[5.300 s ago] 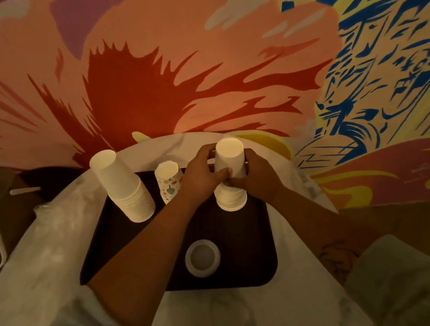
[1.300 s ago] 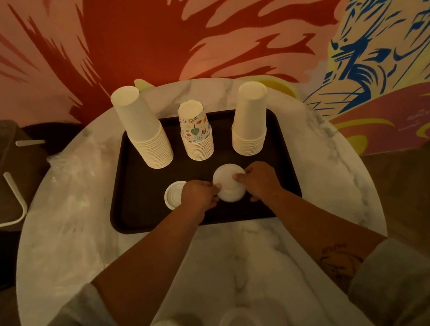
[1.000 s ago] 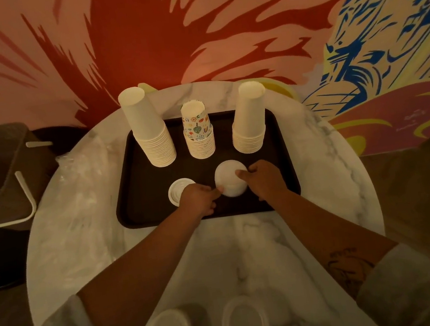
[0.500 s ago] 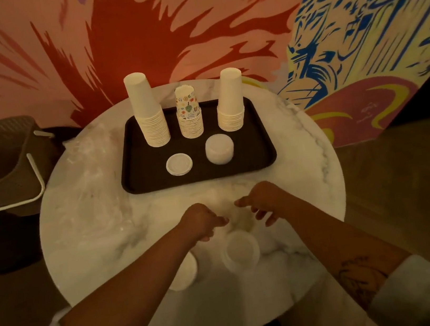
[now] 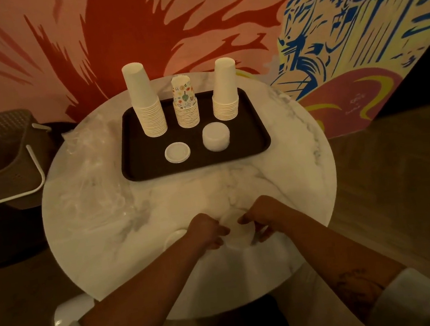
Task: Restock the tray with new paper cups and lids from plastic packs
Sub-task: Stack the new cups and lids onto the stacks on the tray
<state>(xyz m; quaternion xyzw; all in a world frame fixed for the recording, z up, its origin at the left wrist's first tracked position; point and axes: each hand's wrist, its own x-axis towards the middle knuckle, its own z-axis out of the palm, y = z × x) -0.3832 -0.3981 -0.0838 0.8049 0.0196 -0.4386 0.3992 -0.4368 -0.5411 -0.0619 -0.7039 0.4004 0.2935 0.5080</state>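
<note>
Head view: fingers [image 5: 220,240] of the left hand [image 5: 206,230] and right hand [image 5: 262,217] curl round a stack of white lids [image 5: 236,230] at the marble table's [image 5: 293,179] 6 o'clock edge, one hand each side, probably to keep it together when lifted. A second lid stack [image 5: 175,237] sits at its 9 o'clock. At 12 o'clock the dark tray [image 5: 255,140] holds a tall plain cup stack [image 5: 145,100], a patterned cup stack [image 5: 186,106], a shorter plain cup stack [image 5: 224,92], a lone lid [image 5: 177,153] and a short lid pile [image 5: 216,140].
</note>
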